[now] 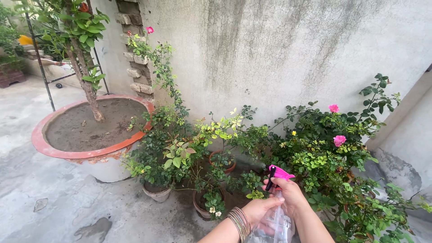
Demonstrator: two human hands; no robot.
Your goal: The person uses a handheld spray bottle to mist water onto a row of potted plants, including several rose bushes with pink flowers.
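Note:
A clear plastic spray bottle (274, 225) with a pink and black trigger head (277, 173) is held low in the middle of the view. My right hand (290, 193) wraps the bottle's neck just under the trigger. My left hand (258, 209), with several bangles on the wrist, cups the bottle's body from the left. The nozzle points toward small potted plants (216, 198) right in front of it.
A rose bush with pink blooms (335, 135) stands to the right. A big terracotta-rimmed pot (42, 144) holding a small tree stands at the left. Small clay pots (157, 191) line the stained wall (279, 49). The concrete floor (54, 202) is damp.

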